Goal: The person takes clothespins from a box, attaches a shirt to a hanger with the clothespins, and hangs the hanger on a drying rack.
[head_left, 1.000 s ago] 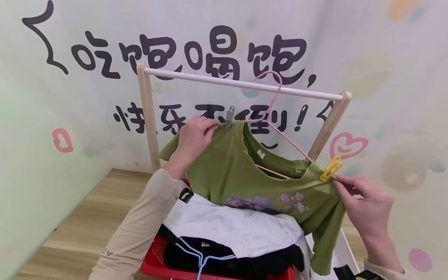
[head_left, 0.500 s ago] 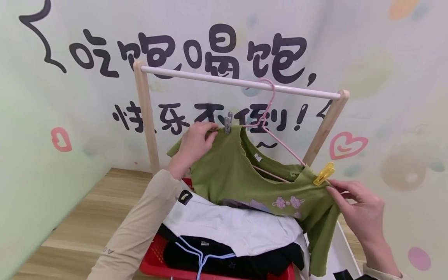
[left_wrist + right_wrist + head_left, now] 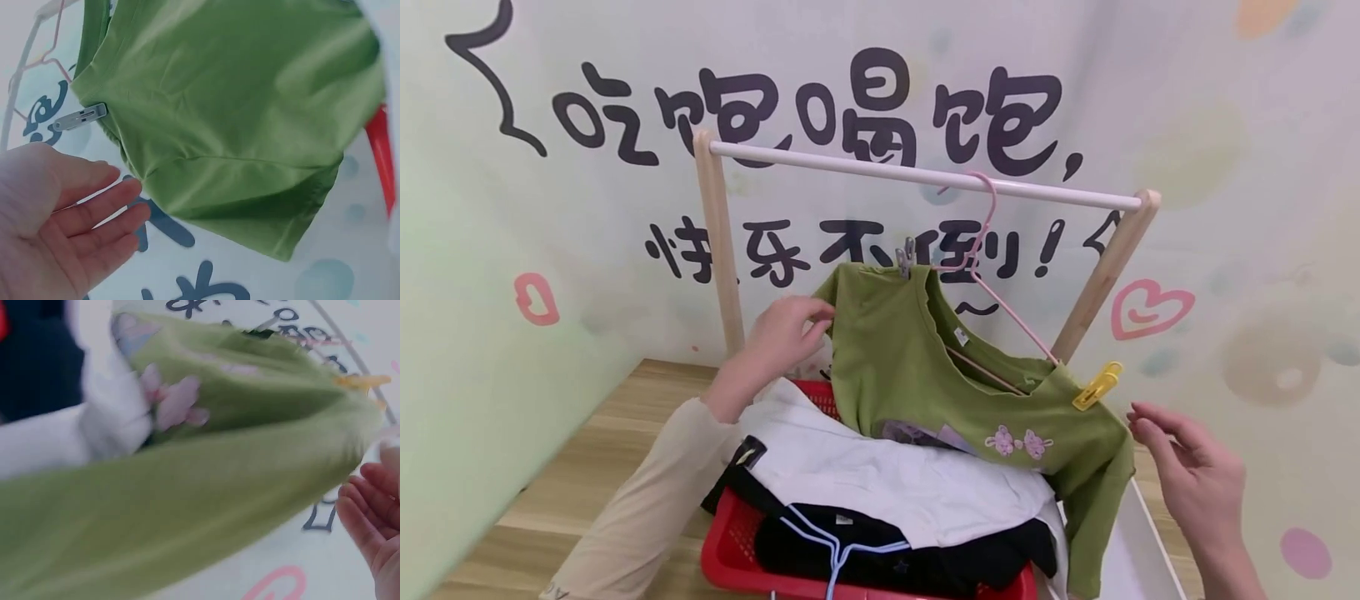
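A green T-shirt (image 3: 880, 350) with lilac flowers hangs on a pink hanger (image 3: 1011, 312), whose hook loops over the white rail (image 3: 850, 171). A grey clothespin (image 3: 904, 260) clips one shoulder; a yellow clothespin (image 3: 1097, 386) clips the other, which droops lower. My left hand (image 3: 767, 342) is beside the left sleeve, its fingers loosely bent and its fingertips right at the cloth edge in the left wrist view. Off the right sleeve, my right hand (image 3: 1202, 479) holds nothing, fingers relaxed and apart from the fabric.
Below the shirt, a red basket (image 3: 718, 550) bears a white garment (image 3: 880, 475), black clothes (image 3: 992, 562) and a light blue hanger (image 3: 833, 550). Wooden posts (image 3: 718, 233) support the rail. A white box (image 3: 1138, 542) stands right of the basket on the wooden table (image 3: 580, 467).
Both hands have let go of the shirt's shoulders. The left hand has moved down and left, the right one outward. The shirt has sunk slightly, and its hanger hook now sits on the rail.
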The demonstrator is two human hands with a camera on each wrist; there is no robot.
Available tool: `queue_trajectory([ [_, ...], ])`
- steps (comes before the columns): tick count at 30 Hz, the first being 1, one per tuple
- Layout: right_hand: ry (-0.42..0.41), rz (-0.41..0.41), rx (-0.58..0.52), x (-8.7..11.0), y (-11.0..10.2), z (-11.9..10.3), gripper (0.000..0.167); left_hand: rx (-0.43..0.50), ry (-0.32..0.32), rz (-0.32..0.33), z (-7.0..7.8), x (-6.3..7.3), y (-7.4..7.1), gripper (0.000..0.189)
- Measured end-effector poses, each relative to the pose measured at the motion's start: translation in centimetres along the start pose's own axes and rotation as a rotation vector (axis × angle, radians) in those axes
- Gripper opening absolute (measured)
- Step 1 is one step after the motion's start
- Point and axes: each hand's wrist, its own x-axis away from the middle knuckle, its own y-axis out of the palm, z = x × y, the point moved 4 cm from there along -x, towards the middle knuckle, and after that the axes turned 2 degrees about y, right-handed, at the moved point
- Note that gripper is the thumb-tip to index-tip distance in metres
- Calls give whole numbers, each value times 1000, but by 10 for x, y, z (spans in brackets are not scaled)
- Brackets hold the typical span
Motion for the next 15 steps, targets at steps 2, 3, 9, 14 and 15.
queue_trajectory([
  [2,44,-6,60,10,-5,9,20,-14,26,-19,-2,13,-2,13],
  [3,50,-15,75,16,-6,14,18,-26,42,-33,-3,20,-2,11],
  [9,43,-206,265,50,-9,46,25,-88,67,-118,-15,64,-1,8],
  [14,47,-472,291,83,-5,75,29,-99,-18,-189,-19,95,0,9],
  [15,39,-523,278,90,-5,79,28,-97,-24,-198,-19,99,0,10],
])
